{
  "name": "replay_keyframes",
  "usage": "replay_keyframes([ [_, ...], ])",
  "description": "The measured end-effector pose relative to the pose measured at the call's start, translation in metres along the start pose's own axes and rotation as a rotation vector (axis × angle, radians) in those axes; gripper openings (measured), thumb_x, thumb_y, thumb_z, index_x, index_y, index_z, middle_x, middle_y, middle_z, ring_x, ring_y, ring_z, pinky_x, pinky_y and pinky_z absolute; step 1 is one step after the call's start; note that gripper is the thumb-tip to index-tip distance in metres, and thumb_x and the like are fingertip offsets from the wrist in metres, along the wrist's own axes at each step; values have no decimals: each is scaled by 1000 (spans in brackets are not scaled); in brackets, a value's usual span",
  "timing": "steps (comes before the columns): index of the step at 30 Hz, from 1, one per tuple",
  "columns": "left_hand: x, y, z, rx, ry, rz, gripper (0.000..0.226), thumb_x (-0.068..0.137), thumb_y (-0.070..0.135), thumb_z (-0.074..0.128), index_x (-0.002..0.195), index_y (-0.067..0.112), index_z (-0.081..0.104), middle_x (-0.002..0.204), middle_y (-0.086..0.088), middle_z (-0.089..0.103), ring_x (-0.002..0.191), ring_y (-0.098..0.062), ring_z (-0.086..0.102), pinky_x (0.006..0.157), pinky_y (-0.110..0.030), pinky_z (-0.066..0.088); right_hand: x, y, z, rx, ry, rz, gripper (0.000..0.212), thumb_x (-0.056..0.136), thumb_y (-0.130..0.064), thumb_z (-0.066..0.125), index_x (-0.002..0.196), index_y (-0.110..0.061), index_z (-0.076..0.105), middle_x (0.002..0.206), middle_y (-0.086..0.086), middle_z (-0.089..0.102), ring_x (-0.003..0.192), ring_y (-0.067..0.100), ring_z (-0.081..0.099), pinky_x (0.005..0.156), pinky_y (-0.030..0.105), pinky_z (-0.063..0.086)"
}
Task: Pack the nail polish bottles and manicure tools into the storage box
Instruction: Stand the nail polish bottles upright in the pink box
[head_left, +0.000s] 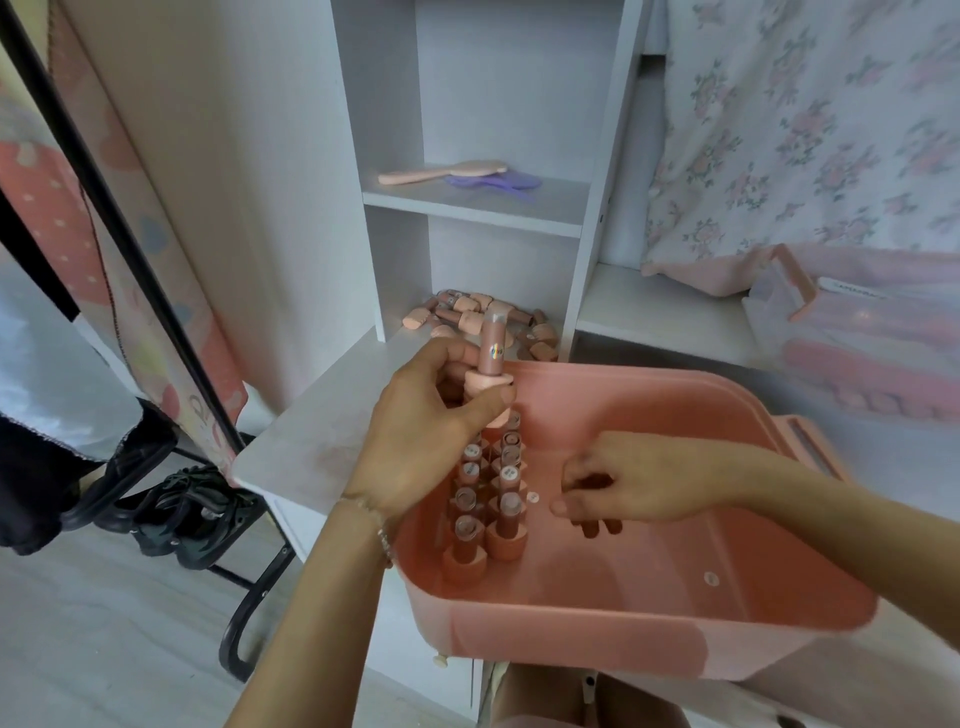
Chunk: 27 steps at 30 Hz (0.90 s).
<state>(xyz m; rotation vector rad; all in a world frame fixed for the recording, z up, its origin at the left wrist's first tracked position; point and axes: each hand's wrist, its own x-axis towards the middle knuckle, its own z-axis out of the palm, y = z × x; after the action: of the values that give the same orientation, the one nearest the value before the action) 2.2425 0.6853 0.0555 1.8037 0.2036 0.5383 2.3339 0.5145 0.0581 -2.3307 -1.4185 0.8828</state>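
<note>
At a white desk (311, 441) beneath shelves, a pink storage box (649, 613) sits open with nail polish bottles (488, 499) standing in rows along its left side. The left hand (431, 431) grips several bottles, one (491, 348) held cap-down above the rows. The right hand (628, 480), fingers loosely curled, reaches into the box; whether it holds anything cannot be told.

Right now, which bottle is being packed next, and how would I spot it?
Find the pink storage box; above its far-left corner the left hand holds one nail polish bottle. Unlike the packed bottles standing in rows, it is lifted above the box.

head view: looks forward-down, close over pink box (649, 618) on desk
</note>
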Motion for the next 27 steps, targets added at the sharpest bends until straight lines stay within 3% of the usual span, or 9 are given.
replay_keyframes([
  [5, -2, 4, 1, -14, -81, 32, 29, 71, 10, 76, 84, 31, 63, 78, 7, 70, 78, -11, 65, 80, -31, 53, -17, -8, -9, 412, 520, -162, 13, 85, -35, 54, 86, -23, 57, 64, -4, 64, 55, 5, 58, 55, 14, 45],
  [7, -2, 7, 3, 14, -110, 35, 29, 70, 8, 76, 86, 29, 63, 78, 4, 70, 79, -14, 66, 81, -34, 53, -16, -14, -11, 485, 619, -178, 24, 78, -43, 53, 94, -25, 57, 67, -4, 64, 57, 5, 58, 56, 16, 46],
  [11, -4, 11, 6, 119, -183, 59, 31, 69, 9, 77, 88, 29, 64, 85, -2, 69, 81, -18, 64, 80, -39, 53, -6, -24, -11, 480, 759, -204, 11, 85, -28, 58, 94, -22, 56, 62, -4, 62, 54, 8, 55, 57, 21, 45],
  [13, -5, 12, 8, 183, -214, 90, 29, 68, 9, 78, 85, 28, 64, 83, -2, 68, 78, -18, 64, 77, -35, 52, -3, -25, -8, 436, 798, -201, 6, 86, -21, 60, 89, -19, 56, 64, -1, 63, 60, 16, 55, 65, 29, 45],
  [17, -6, 14, 13, 339, -173, 227, 24, 68, 13, 78, 81, 29, 64, 81, 9, 66, 79, -2, 59, 71, -15, 45, -7, -23, -7, 424, 817, -207, 9, 83, -18, 60, 80, -23, 55, 62, -10, 63, 60, 2, 54, 61, 11, 38],
  [19, -7, 14, 13, 377, -159, 290, 23, 72, 24, 76, 93, 29, 67, 88, 17, 65, 87, 6, 55, 76, -5, 39, -12, -21, -8, 426, 809, -199, 4, 82, -20, 60, 81, -20, 56, 68, -8, 67, 62, 3, 58, 62, 11, 39],
  [22, -7, 11, 12, 395, -98, 265, 40, 77, 44, 64, 113, 27, 62, 104, 17, 60, 96, 4, 53, 84, -3, 36, -19, -19, -10, 399, 811, -202, 6, 82, -14, 59, 79, -17, 56, 65, -8, 67, 58, 4, 54, 58, 11, 38],
  [24, -5, 9, 10, 422, -3, 281, 34, 83, 35, 62, 114, 22, 62, 106, 14, 58, 99, -1, 54, 84, 0, 33, -25, -18, -12, 369, 806, -208, 10, 83, -8, 59, 78, -17, 56, 61, -15, 63, 56, 1, 51, 57, 9, 38],
  [27, -1, 7, 5, 435, 86, 245, 27, 86, 25, 60, 111, 17, 64, 109, 6, 62, 100, -9, 56, 88, -12, 37, -35, -19, -16, 282, 687, -184, 9, 83, -10, 60, 80, -19, 58, 63, -16, 64, 57, -4, 52, 60, 5, 38],
])
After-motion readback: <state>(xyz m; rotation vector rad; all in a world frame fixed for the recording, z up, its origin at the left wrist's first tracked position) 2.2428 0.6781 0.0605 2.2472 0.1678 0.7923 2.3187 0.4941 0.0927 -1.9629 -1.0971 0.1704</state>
